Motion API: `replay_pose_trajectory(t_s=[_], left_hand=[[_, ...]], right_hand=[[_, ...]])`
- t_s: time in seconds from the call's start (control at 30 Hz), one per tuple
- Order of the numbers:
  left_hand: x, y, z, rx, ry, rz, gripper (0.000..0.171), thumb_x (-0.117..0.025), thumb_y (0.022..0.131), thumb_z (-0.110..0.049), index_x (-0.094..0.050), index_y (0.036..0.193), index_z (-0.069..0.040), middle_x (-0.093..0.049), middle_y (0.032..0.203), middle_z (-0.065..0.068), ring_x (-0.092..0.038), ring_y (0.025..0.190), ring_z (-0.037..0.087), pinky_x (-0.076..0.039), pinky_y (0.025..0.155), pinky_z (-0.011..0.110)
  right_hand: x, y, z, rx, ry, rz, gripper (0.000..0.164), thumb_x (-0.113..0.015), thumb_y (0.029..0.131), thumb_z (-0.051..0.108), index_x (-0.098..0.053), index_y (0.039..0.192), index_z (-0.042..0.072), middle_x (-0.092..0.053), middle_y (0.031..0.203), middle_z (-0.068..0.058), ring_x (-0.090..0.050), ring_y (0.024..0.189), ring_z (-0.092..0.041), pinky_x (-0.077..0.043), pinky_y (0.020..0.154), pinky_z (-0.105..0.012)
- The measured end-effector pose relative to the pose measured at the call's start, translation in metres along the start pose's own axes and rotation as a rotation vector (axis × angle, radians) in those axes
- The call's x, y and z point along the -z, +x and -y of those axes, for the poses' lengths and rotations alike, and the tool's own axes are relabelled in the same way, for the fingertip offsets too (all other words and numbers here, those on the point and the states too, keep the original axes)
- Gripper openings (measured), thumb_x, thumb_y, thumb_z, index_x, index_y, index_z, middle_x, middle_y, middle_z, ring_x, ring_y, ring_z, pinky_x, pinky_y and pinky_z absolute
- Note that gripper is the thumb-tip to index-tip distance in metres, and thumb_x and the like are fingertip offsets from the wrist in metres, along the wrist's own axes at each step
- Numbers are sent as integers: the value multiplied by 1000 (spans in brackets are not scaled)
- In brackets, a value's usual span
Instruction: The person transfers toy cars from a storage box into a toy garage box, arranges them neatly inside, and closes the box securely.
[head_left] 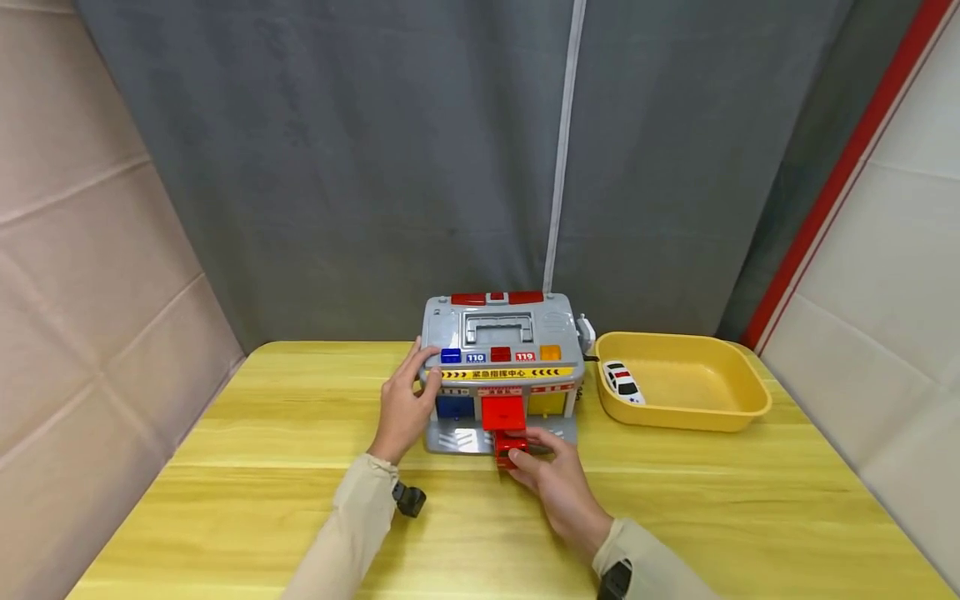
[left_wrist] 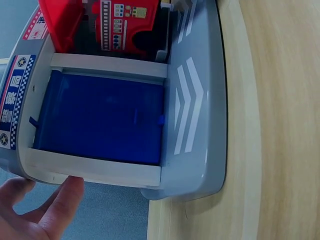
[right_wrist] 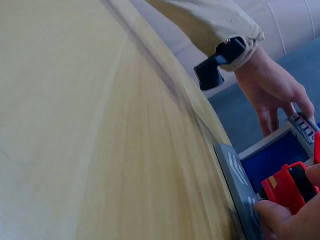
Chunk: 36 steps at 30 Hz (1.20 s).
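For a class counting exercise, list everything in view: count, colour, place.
toy station: one, grey, on table
station doors: three, blue, red, yellow, front (red raised)
toy truck: one, red, at red door
tray: one, yellow, right of station
toy car: one, white with black and red, inside tray
table: one, yellow wood-grain, underneath
curtain: one, grey, behind table
side walls: two, pale, left and right
sleeves: two, beige, lower centre
wrist devices: two, black, by sleeves
left hand: one, touching station
right hand: one, holding truck

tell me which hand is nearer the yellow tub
Right. The right hand pinches the toy fire truck, left of the yellow tub; the left hand is farther left, touching the toy emergency station.
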<state>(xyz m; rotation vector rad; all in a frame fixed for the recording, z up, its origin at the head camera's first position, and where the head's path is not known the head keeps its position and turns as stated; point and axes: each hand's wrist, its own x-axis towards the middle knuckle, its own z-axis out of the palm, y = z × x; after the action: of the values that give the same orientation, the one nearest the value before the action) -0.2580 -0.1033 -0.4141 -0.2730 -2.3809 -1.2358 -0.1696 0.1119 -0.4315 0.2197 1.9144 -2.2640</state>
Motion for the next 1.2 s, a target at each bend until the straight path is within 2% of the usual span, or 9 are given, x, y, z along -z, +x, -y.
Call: replay_pose_trajectory(t_s=[0.17,0.3,0.4,0.57,0.67,0.77,0.83,0.97,1.2], left_hand=[[0,-1,0,4,-15,2,32,-56,102,-29,-64,132,-21,-40,161,7,-46,58,21,-42,53,21],[0,-1,0,4,-20,-12,32,-55,102,-29,-64,131,-22,-41,160,7,-59,71,26,-43,56,21],[-2,-1,0,9,-21,-5,32,-55,102,-30,-64,132,-21,-40,160,7,-60,75,27,-44,57,21],[-3,-1,0,30,-39,3,32,-54,102,-31,-64,132,-24,-39,162,3,-58,74,27,-44,58,21],[-3,-1,0,31,-35,-13,31,-55,102,-30,-64,131,-24,-40,161,2,-60,81,25,-44,60,21],[-3,-1,1,20,-29,-21,32,-56,101,-28,-64,132,-23,-41,160,4,-57,75,20,-43,59,20],[-4,-1,1,14,-30,-24,32,-56,101,-28,-64,132,-23,-42,160,4,-49,66,17,-42,56,20],[-4,-1,1,7,-28,-34,32,-57,101,-27,-65,132,-23,-42,160,6,-45,60,11,-41,54,20],[-4,1,1,12,-40,-22,32,-56,101,-28,-64,132,-23,-41,161,5,-52,66,22,-43,56,19]], right_hand=[[-2,7,-4,8,15,-27,40,-57,93,-7,-57,133,-4,-46,138,-28,-66,100,-24,-61,87,-38],[-5,10,-6,31,44,-33,43,-52,94,-11,-53,136,-3,-40,140,-28,-65,106,-31,-61,85,-41],[-6,11,-7,63,31,-82,35,-53,92,-13,-52,125,-1,-42,131,-22,-60,111,-31,-62,84,-36],[-5,12,-9,83,-94,-117,16,-62,89,-7,-58,104,-2,-57,114,-15,-59,103,-20,-56,83,-26],[-3,12,-10,72,-140,-71,22,-61,91,-2,-63,113,-6,-63,119,-19,-64,105,-20,-56,91,-31],[-2,13,-10,63,-168,-41,33,-60,93,1,-61,124,-7,-63,127,-23,-65,106,-20,-57,93,-34],[-1,15,-9,54,-157,-19,39,-58,94,1,-57,132,-7,-61,129,-25,-67,102,-20,-58,91,-35],[1,18,-7,13,-114,29,47,-54,97,0,-49,144,-1,-57,118,-23,-67,85,-20,-61,77,-35],[6,19,-5,-4,-147,58,51,-53,98,0,-44,148,4,-56,111,-18,-65,77,-20,-57,67,-32]])
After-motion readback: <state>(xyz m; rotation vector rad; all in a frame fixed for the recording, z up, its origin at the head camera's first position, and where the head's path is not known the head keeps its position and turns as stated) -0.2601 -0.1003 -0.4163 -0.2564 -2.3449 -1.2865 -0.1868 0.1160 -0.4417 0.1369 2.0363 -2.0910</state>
